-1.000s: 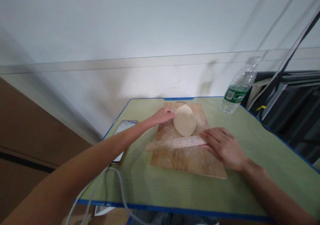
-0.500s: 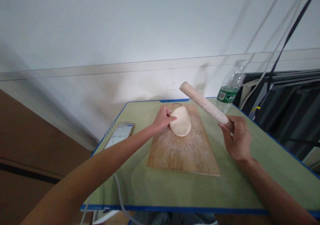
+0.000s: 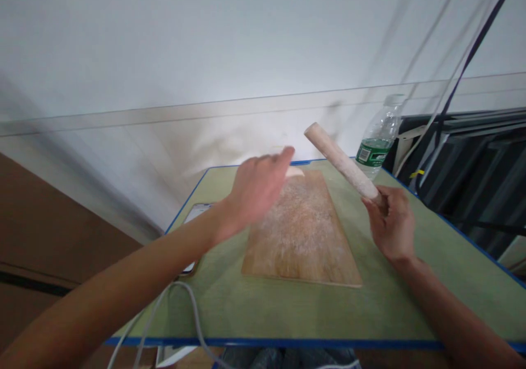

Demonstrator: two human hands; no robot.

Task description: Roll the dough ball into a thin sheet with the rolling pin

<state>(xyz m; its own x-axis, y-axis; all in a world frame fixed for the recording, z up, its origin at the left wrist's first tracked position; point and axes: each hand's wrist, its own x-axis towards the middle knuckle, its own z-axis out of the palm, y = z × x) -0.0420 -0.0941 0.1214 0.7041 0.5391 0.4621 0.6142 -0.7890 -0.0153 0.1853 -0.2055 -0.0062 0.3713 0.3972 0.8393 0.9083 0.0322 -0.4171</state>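
My right hand [image 3: 392, 221] is closed round the lower end of a floured wooden rolling pin [image 3: 343, 163], held tilted up to the left above the table. My left hand [image 3: 261, 185], blurred by motion, is over the far left part of a wooden board [image 3: 302, 248]. Past its fingers shows one pale edge of a flat round of dough [image 3: 295, 172]. Most of the dough is hidden behind this hand, which appears to grip it; the fingertips do not show clearly. White flour covers the middle of the board.
A clear water bottle with a green label [image 3: 372, 151] stands at the back right. Partly under my left forearm lies a phone [image 3: 197, 211]. A white cable [image 3: 193, 298] runs over the front left of the green table [image 3: 287, 314]. Behind is a white wall.
My left hand has turned and risen, and the dough has shifted from the board's middle toward its far edge. The rolling pin has moved slightly right and up.
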